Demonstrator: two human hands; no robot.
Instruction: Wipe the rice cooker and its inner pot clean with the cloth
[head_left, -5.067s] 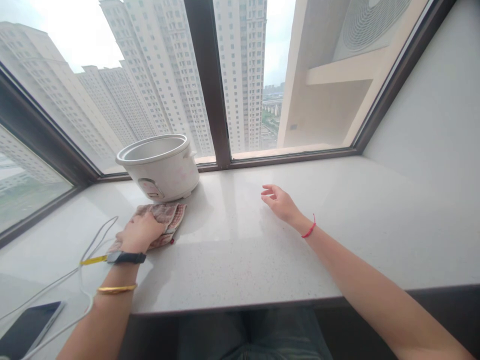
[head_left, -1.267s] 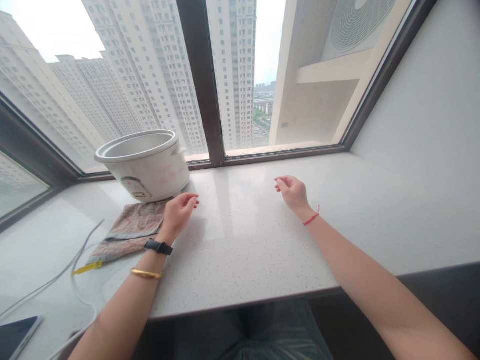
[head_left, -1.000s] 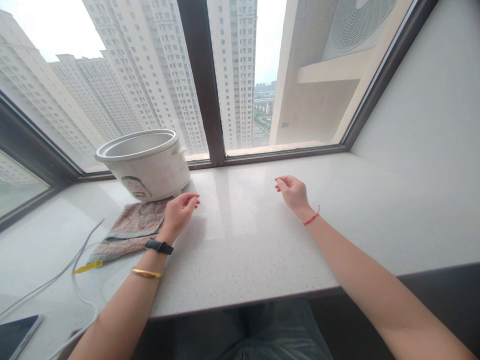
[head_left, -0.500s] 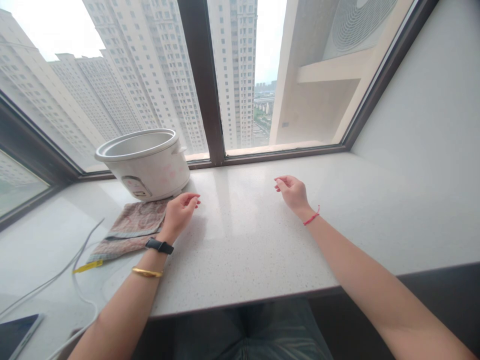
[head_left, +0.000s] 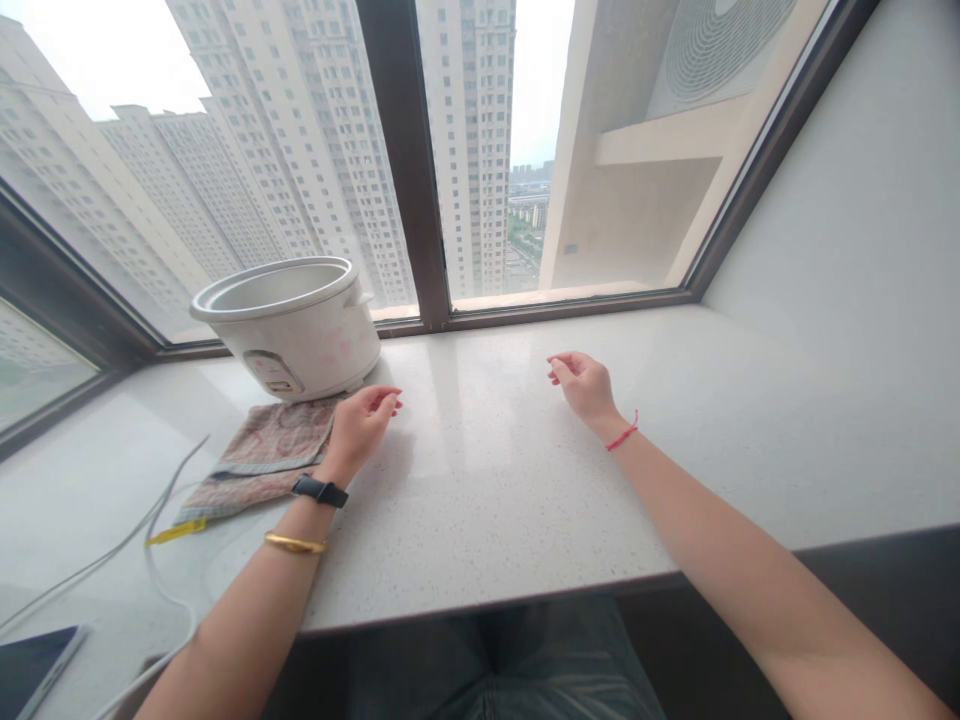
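My left hand (head_left: 363, 425) hovers over the white countertop (head_left: 480, 480), its fingers curled in and the thumb close to them, with nothing seen in it. Just behind and left of it stands a white rice cooker (head_left: 300, 335), lidless, with a grey rim and faded pink marks. A folded reddish-brown patterned towel (head_left: 274, 440) lies in front of the cooker, partly hidden by my left wrist. Over the right part of the counter is my right hand (head_left: 585, 385), likewise closed loosely, thumb against fingers, holding nothing visible. A wide gap separates the two hands.
White cables (head_left: 154, 570) with a yellow tag (head_left: 177, 531) run along the left side. A tablet or phone (head_left: 37, 665) lies at the lower left corner. Dark window frames (head_left: 439, 318) border the counter's back, and a white wall (head_left: 847, 230) rises at right.
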